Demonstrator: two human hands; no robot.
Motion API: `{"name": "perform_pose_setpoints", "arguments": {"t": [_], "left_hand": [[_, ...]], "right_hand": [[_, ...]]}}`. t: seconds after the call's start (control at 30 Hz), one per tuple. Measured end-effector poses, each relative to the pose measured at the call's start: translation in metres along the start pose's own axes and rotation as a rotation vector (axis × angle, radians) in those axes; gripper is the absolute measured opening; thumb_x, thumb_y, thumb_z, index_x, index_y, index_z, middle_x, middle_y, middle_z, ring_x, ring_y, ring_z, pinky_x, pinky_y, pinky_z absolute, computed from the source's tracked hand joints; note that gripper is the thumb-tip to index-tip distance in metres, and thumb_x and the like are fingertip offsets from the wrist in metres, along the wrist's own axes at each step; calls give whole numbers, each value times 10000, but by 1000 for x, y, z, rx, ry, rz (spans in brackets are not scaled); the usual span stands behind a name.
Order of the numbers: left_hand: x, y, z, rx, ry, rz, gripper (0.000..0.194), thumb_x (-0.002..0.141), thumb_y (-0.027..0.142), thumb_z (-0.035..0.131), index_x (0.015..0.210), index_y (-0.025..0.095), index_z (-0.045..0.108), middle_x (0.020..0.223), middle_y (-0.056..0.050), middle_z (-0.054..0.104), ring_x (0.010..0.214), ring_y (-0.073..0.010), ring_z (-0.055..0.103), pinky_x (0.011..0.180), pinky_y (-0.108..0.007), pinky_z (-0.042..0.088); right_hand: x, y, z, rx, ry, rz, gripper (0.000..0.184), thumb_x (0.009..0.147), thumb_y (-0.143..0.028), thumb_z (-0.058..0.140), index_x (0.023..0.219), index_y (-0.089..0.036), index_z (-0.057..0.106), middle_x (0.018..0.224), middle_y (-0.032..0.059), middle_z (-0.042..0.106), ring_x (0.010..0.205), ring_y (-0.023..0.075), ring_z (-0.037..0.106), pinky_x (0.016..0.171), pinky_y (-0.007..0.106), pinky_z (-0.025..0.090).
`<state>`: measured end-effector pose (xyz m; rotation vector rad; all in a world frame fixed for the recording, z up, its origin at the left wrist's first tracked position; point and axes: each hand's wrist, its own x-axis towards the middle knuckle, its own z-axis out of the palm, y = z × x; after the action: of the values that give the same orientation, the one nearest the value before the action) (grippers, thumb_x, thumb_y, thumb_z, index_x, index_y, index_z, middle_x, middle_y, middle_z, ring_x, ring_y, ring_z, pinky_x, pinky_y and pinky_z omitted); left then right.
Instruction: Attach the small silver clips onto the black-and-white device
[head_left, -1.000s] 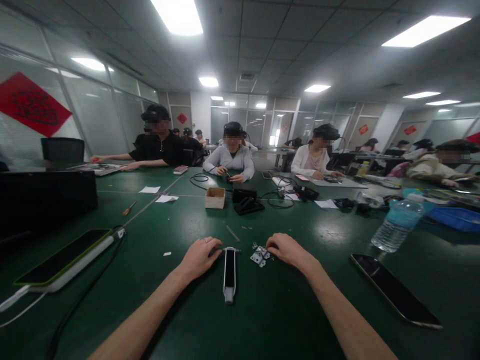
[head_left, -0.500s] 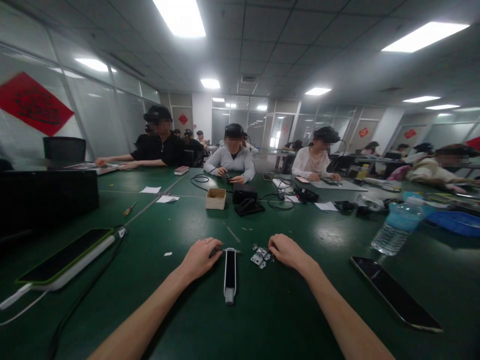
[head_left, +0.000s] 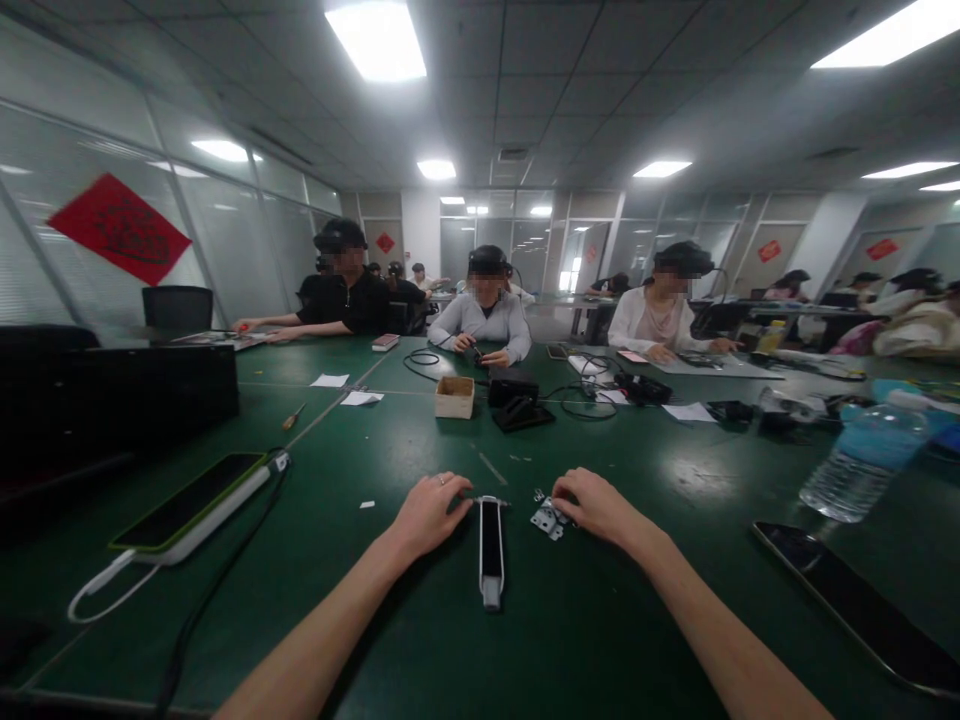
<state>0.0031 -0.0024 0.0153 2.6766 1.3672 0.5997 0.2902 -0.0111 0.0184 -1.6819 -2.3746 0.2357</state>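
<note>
A slim black bar-shaped piece with a white frame and a grey end lies lengthwise on the green table between my hands. A thin rod crosses its far end. My left hand, with a ring on one finger, rests at the rod's left end, thumb and forefinger bent close together; what is between them is too small to make out. My right hand has curled fingers on a small pile of silvery metal plates with holes. Its fingertips cover part of the pile. A tiny metal part lies beside them.
Ahead stand a small open box and a black case among cables. A water bottle and a phone are at right. Another phone, a cable and a screwdriver lie left. Co-workers sit opposite.
The view has swung left, so everything appears farther right. My right fingers have moved slightly inward over the metal plates. My left hand stays at the far end of the bar-shaped piece.
</note>
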Motion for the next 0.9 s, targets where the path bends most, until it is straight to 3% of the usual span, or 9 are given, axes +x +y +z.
{"name": "perform_pose_setpoints", "arguments": {"t": [0.13, 0.27, 0.47, 0.6, 0.9], "left_hand": [[0, 0, 0, 5, 12, 6, 174, 899, 253, 526, 1046, 199, 603, 997, -41, 667, 886, -187, 621, 776, -308, 448], [-1, 2, -1, -4, 75, 33, 190, 899, 250, 542, 1079, 210, 590, 1003, -34, 664, 890, -180, 616, 772, -303, 445], [-1, 10, 7, -15, 279, 275, 102, 875, 243, 610, 963, 193, 598, 901, -17, 673, 828, -154, 611, 743, -276, 441], [-1, 17, 12, 35, 372, 389, 109, 924, 261, 542, 891, 184, 612, 846, -18, 675, 769, -143, 609, 706, -275, 429], [-2, 18, 9, 122, 422, 418, 177, 954, 241, 479, 873, 175, 622, 818, -17, 685, 730, -132, 609, 686, -265, 431]], "right_hand": [[0, -2, -1, -15, 66, -19, 196, 899, -252, 492, 871, -169, 667, 912, 71, 630, 884, 196, 561, 776, 312, 438], [0, -29, 0, 31, 275, -103, 204, 927, -209, 446, 923, -157, 643, 953, 90, 623, 898, 197, 555, 807, 331, 453], [4, -78, 29, 290, 523, -352, 182, 936, -198, 438, 897, -180, 615, 880, 72, 618, 860, 200, 548, 776, 352, 472], [5, -85, 42, 411, 507, -312, 169, 932, -235, 468, 865, -190, 616, 848, 54, 626, 833, 193, 558, 743, 334, 473], [1, -86, 40, 483, 417, -245, 212, 940, -227, 424, 883, -185, 624, 882, 62, 639, 844, 194, 566, 764, 334, 462]]}}
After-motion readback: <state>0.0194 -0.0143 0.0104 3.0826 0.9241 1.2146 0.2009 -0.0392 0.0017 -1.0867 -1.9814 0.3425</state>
